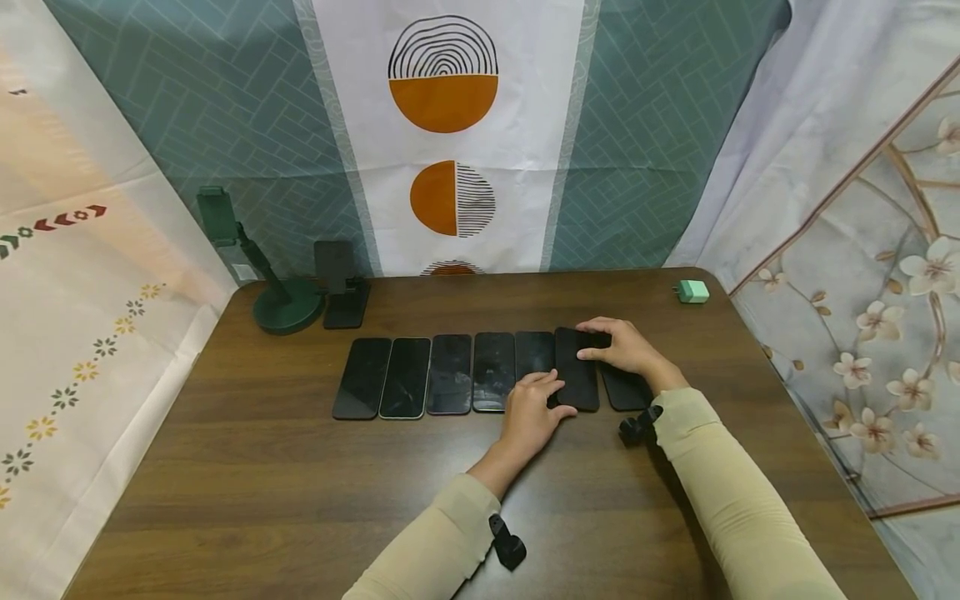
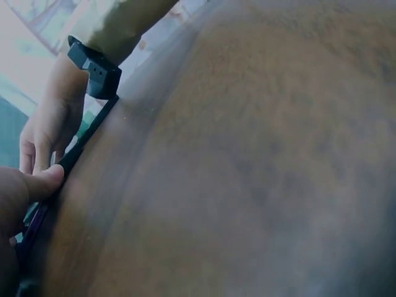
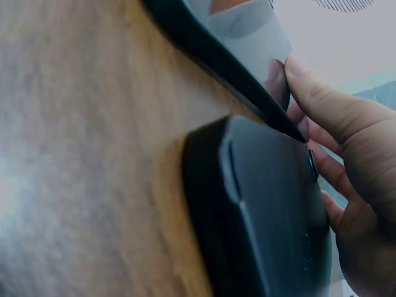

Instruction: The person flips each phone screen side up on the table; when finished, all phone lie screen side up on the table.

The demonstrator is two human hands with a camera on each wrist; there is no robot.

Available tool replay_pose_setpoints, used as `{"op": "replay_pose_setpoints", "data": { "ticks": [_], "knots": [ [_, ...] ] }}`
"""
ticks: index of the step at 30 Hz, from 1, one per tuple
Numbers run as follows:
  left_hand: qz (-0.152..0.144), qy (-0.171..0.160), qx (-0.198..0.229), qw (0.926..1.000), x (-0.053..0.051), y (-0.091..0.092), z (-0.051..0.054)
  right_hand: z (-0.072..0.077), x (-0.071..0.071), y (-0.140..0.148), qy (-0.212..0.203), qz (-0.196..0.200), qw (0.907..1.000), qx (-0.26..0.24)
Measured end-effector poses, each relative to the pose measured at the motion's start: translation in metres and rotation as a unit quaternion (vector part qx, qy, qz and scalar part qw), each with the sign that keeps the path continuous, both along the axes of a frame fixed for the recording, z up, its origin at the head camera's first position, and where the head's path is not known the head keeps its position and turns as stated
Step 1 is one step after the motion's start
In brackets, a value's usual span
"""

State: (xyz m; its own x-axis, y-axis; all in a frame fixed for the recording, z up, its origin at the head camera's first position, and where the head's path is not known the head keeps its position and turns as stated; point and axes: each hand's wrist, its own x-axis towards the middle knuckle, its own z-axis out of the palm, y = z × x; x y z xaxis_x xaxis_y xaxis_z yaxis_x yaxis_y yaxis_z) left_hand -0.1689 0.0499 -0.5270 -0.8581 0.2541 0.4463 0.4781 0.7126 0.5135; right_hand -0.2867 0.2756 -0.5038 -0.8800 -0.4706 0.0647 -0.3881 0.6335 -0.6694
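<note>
Several black smartphones lie side by side in a row across the table. My right hand (image 1: pixel 626 348) pinches the upper end of a phone (image 1: pixel 577 379) toward the row's right. In the right wrist view, the thumb lies on that phone's glossy face (image 3: pixel 247 46) and fingers reach behind it; it tilts off the table. At the same phone's lower left corner is my left hand (image 1: pixel 531 412), thumb by the bottom edge, fingers along the left side. The last phone (image 1: pixel 628 390) lies partly under my right hand. A phone (image 1: pixel 534 352) to the left is partly covered by my left hand.
Farther left lie more phones, including one with a pale rim (image 1: pixel 406 379). A green stand (image 1: pixel 288 307) and a black phone stand (image 1: pixel 345 304) occupy the back left. A green charger plug (image 1: pixel 692 291) sits at the back right. Curtains hang behind and at both sides.
</note>
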Motion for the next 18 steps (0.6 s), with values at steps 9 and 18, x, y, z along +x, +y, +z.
{"op": "replay_pose_setpoints", "data": {
  "ticks": [9, 18],
  "knots": [
    [-0.009, -0.011, -0.021, 0.9997, 0.0002, 0.0046, -0.0003, -0.0001, -0.0010, 0.0048, 0.006, 0.006, 1.0000, 0.005],
    [-0.012, 0.000, -0.035, 0.9993, -0.0012, 0.0053, -0.0008, -0.0004, -0.0002, 0.0044, 0.005, 0.003, 0.9999, 0.009]
  ]
}}
